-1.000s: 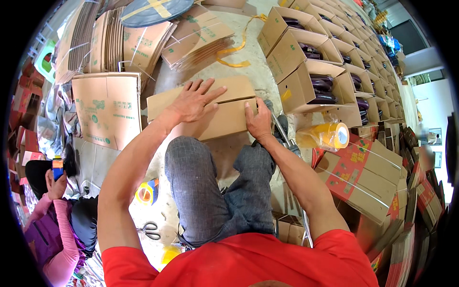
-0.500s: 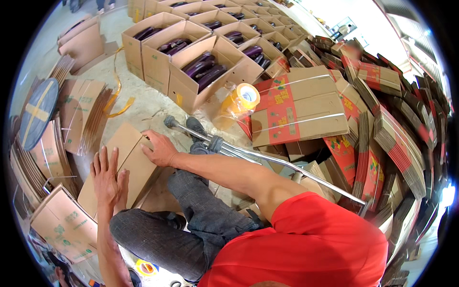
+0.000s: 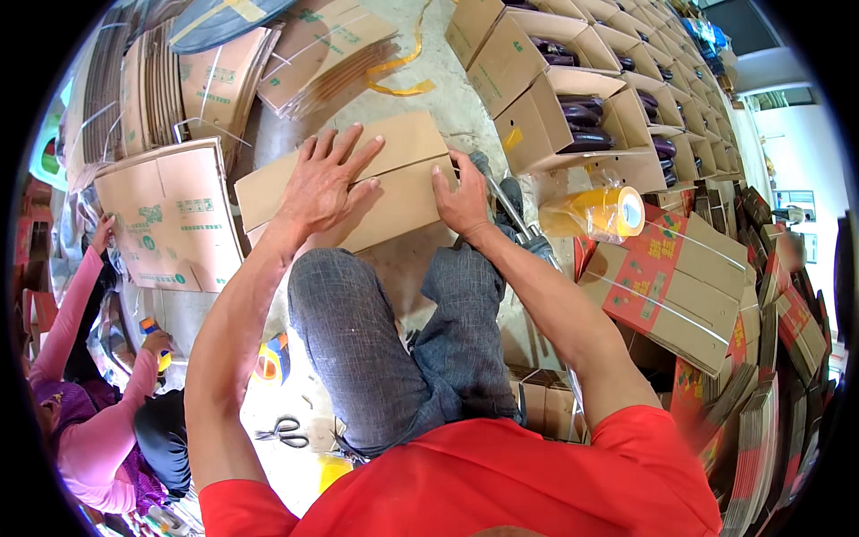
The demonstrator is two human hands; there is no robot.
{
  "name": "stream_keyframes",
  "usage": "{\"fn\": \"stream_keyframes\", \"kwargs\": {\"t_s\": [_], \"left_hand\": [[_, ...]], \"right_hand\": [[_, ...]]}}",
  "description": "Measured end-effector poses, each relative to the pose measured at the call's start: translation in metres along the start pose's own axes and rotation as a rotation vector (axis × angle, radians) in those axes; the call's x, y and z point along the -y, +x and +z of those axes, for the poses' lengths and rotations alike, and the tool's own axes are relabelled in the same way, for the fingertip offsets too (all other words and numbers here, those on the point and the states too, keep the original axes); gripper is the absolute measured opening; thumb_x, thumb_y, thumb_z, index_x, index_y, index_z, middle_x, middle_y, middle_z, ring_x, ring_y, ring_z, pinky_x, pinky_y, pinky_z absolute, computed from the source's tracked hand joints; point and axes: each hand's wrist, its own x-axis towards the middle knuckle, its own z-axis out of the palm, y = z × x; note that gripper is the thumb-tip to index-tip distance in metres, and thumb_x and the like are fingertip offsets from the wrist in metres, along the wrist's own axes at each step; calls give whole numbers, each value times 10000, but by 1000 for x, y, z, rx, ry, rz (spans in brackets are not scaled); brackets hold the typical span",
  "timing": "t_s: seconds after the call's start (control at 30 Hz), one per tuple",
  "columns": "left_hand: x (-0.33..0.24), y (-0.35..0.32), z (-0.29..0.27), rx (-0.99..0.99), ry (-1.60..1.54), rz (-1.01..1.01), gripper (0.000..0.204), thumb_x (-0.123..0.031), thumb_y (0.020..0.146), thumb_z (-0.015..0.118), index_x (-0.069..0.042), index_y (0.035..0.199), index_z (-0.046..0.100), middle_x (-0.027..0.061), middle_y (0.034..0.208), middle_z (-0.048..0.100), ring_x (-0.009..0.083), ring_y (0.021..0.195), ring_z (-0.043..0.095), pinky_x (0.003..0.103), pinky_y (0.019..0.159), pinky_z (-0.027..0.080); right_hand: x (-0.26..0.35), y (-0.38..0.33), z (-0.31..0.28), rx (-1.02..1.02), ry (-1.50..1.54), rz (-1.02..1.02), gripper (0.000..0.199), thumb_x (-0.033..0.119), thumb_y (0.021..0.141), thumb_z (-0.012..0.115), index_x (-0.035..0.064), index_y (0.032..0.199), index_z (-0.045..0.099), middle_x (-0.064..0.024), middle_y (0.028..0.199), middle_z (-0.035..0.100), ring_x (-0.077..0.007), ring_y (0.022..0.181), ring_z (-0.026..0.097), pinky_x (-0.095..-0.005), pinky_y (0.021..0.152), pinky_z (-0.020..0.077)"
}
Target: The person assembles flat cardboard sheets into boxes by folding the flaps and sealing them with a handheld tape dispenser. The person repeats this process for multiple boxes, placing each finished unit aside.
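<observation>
Head view: a pale floor (image 3: pixel 452 98) shows as a narrow strip between the rows of open boxes (image 3: pixel 530 121) at upper right and the stacks of flat cardboard (image 3: pixel 219 85) at upper left. The boxes, with dark purple eggplants (image 3: pixel 586 125) inside, bound the right side of this strip. Farther right, a strapped bundle of flat cardboard (image 3: pixel 702 300) with a red band forms a second edge. At lower left sits another person (image 3: pixel 98 438) in pink sleeves, well apart from the hands. The wearer's knees (image 3: pixel 344 309) border the work on the near side.

The closed box (image 3: pixel 403 192) lies at a slant beyond the knees, a seam running along its top; its left end is near an upright cardboard panel (image 3: pixel 170 219), and its right end near a metal bar (image 3: pixel 501 199). The two hands are apart on it. The left hand (image 3: pixel 322 188) rests palm down on the top, fingers spread across the seam. The right hand (image 3: pixel 463 199) curves about the right end, thumb near the top edge; how firmly it grips cannot be told.

A yellow tape roll (image 3: pixel 586 213) lies to the right of the right hand. Scissors (image 3: pixel 284 433) lie on the floor, left of the knees.
</observation>
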Motion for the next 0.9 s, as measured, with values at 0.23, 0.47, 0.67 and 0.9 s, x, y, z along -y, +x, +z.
{"fn": "stream_keyframes", "kwargs": {"t_s": [0.23, 0.47, 0.67, 0.9], "left_hand": [[1, 1, 13, -65, 62, 48, 617, -532, 1031, 498, -247, 1576, 437, 149, 1612, 399, 426, 1393, 412, 536, 1176, 307], [-4, -3, 6, -9, 88, 46, 718, -580, 988, 533, -227, 1597, 391, 183, 1636, 352, 459, 1463, 348, 583, 1225, 241], [4, -17, 14, -70, -4, 25, 756, -511, 962, 592, -197, 1610, 361, 199, 1648, 327, 469, 1485, 308, 598, 1258, 169], [20, -42, 17, -346, -314, -86, 597, -454, 988, 602, -147, 1493, 518, 210, 1582, 425, 426, 1484, 347, 561, 1237, 257]], "right_hand": [[-8, -1, -2, -9, -45, -25, 375, 215, 952, 651, -38, 1226, 604, -270, 1214, 671, -433, 1119, 646, -468, 979, 505], [-4, -1, 3, -49, 219, 12, 378, 243, 988, 636, -50, 1222, 589, -254, 1286, 649, -373, 1164, 650, -461, 992, 494], [-31, 35, 2, 493, -85, 490, 812, 650, 1034, 418, -92, 1287, 627, -272, 1203, 681, -361, 1140, 622, -433, 1006, 454], [-15, 30, 7, 412, 289, 567, 668, 523, 1060, 496, -54, 1384, 585, -139, 1281, 663, -235, 1138, 613, -378, 1002, 469]]}}
